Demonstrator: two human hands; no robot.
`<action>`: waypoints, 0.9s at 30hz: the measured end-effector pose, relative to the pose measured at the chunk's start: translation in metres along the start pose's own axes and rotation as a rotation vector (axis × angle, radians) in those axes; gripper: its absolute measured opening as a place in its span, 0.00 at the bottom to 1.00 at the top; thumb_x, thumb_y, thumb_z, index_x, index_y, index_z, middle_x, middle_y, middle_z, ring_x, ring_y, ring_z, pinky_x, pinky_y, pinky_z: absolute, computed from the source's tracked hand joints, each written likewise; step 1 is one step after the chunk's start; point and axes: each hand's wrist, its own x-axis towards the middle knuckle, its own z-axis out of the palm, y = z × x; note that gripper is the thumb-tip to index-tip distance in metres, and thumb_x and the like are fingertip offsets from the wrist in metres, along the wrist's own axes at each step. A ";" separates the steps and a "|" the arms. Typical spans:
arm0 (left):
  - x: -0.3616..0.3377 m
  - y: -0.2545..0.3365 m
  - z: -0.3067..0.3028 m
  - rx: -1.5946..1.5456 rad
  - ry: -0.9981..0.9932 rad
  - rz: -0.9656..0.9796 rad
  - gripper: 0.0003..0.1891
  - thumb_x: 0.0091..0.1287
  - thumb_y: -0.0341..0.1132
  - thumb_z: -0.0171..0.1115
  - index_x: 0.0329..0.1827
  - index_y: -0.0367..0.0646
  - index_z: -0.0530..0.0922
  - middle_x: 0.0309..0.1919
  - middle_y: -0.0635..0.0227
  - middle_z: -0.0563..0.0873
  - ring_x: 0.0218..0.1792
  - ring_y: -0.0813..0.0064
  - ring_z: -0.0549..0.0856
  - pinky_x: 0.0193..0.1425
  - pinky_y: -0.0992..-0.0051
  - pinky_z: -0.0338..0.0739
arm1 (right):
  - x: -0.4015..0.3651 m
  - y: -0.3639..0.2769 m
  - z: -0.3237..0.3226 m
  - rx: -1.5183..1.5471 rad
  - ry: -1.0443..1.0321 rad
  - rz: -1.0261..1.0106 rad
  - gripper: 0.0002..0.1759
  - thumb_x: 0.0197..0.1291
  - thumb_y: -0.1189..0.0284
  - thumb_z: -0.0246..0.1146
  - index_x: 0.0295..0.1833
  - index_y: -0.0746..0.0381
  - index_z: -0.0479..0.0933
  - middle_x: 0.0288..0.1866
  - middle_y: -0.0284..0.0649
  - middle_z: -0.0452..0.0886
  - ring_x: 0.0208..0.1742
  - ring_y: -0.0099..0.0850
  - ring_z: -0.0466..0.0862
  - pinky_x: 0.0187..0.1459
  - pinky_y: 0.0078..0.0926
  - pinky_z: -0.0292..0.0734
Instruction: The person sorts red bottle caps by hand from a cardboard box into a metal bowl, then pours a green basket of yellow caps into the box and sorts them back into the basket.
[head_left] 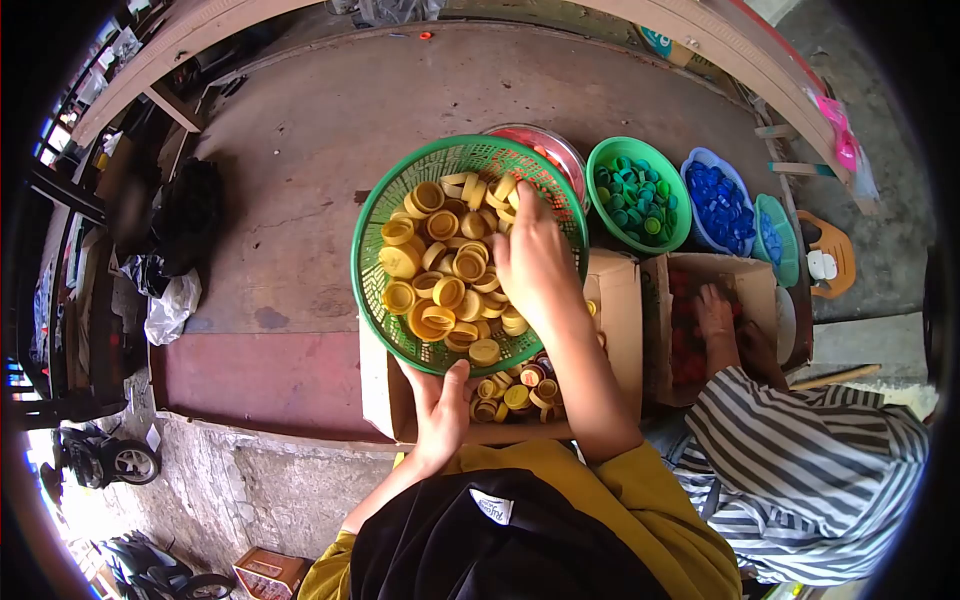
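A green plastic basket [376, 327] full of yellow bottle caps [447, 292] is tilted toward me over an open cardboard box [617, 330]. My left hand [440, 410] grips the basket's lower rim, with the thumb on the near side. Inside the basket, my right hand [535, 258] reaches in from the right, its fingers curled against caps near the upper right. Those fingertips are partly hidden among the caps. More yellow and some brownish caps [517, 397] lie in the box below, between my forearms.
A metal-rimmed bowl [567, 152] sits behind the basket. To the right stand a tub of green caps [640, 195], a tub of blue caps [718, 205] and a light green basket [779, 240]. A co-worker's hands [716, 318] are in a box of red caps [686, 355]. Plastic bags [174, 308] lie left.
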 end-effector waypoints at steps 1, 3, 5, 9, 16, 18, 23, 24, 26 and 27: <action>-0.001 -0.001 -0.001 0.028 0.001 -0.007 0.32 0.62 0.19 0.41 0.67 0.51 0.42 0.60 0.56 0.61 0.57 0.64 0.71 0.55 0.64 0.75 | 0.002 -0.001 0.005 0.008 -0.045 0.057 0.27 0.51 0.79 0.58 0.56 0.76 0.57 0.44 0.64 0.72 0.43 0.54 0.76 0.44 0.42 0.73; -0.001 -0.004 -0.003 0.082 0.008 -0.014 0.32 0.62 0.19 0.42 0.67 0.52 0.42 0.60 0.57 0.60 0.57 0.64 0.70 0.55 0.65 0.75 | 0.007 0.005 0.007 0.077 -0.080 0.051 0.32 0.50 0.81 0.59 0.59 0.74 0.53 0.42 0.63 0.73 0.42 0.55 0.76 0.41 0.42 0.74; 0.000 -0.004 -0.002 0.022 0.006 -0.019 0.32 0.62 0.19 0.42 0.67 0.51 0.42 0.60 0.57 0.61 0.57 0.64 0.71 0.55 0.65 0.75 | 0.006 0.008 0.007 0.183 -0.161 0.078 0.35 0.49 0.82 0.59 0.61 0.71 0.51 0.41 0.59 0.74 0.42 0.51 0.78 0.41 0.40 0.75; 0.002 -0.005 -0.005 -0.020 0.019 -0.016 0.30 0.62 0.20 0.42 0.66 0.49 0.44 0.60 0.56 0.62 0.57 0.64 0.71 0.54 0.65 0.76 | 0.006 0.022 0.016 0.436 -0.232 0.030 0.37 0.49 0.84 0.59 0.64 0.66 0.48 0.41 0.50 0.77 0.41 0.39 0.80 0.42 0.32 0.75; 0.005 0.004 -0.012 -0.086 -0.037 -0.059 0.38 0.65 0.19 0.40 0.69 0.61 0.31 0.63 0.58 0.55 0.60 0.66 0.67 0.58 0.64 0.72 | 0.008 0.009 -0.007 0.795 -0.262 -0.149 0.29 0.58 0.82 0.51 0.65 0.63 0.53 0.50 0.49 0.75 0.51 0.37 0.77 0.52 0.32 0.71; 0.005 0.011 -0.007 -0.064 -0.022 -0.046 0.38 0.65 0.19 0.40 0.68 0.61 0.31 0.63 0.57 0.56 0.59 0.65 0.68 0.58 0.64 0.72 | 0.010 0.000 -0.024 0.491 -0.162 -0.292 0.20 0.54 0.82 0.55 0.55 0.64 0.68 0.47 0.48 0.76 0.48 0.39 0.78 0.51 0.34 0.71; 0.004 0.016 -0.011 -0.020 0.000 -0.002 0.35 0.63 0.18 0.40 0.68 0.54 0.37 0.61 0.56 0.58 0.58 0.64 0.69 0.56 0.63 0.74 | -0.030 -0.035 -0.001 -0.081 -0.368 -0.643 0.28 0.39 0.71 0.69 0.52 0.54 0.74 0.46 0.38 0.69 0.50 0.34 0.70 0.48 0.34 0.70; 0.003 0.018 -0.009 -0.022 0.031 0.008 0.33 0.61 0.16 0.39 0.68 0.49 0.42 0.61 0.56 0.60 0.58 0.62 0.70 0.55 0.61 0.76 | -0.026 -0.035 0.006 -0.190 -0.420 -0.657 0.30 0.37 0.70 0.69 0.53 0.52 0.74 0.50 0.38 0.66 0.55 0.35 0.65 0.49 0.34 0.69; 0.004 0.020 -0.011 -0.021 0.044 0.010 0.31 0.59 0.15 0.39 0.67 0.44 0.47 0.61 0.55 0.61 0.59 0.60 0.70 0.55 0.59 0.77 | -0.011 -0.027 0.018 -0.318 -0.284 -0.821 0.22 0.45 0.73 0.63 0.51 0.53 0.75 0.47 0.39 0.69 0.48 0.32 0.69 0.39 0.26 0.71; 0.003 0.020 -0.014 0.007 0.044 0.000 0.32 0.59 0.15 0.39 0.67 0.44 0.47 0.61 0.55 0.61 0.59 0.60 0.70 0.55 0.59 0.77 | -0.004 -0.023 0.025 -0.336 -0.287 -0.854 0.20 0.47 0.74 0.61 0.50 0.54 0.75 0.47 0.40 0.69 0.48 0.31 0.69 0.37 0.24 0.72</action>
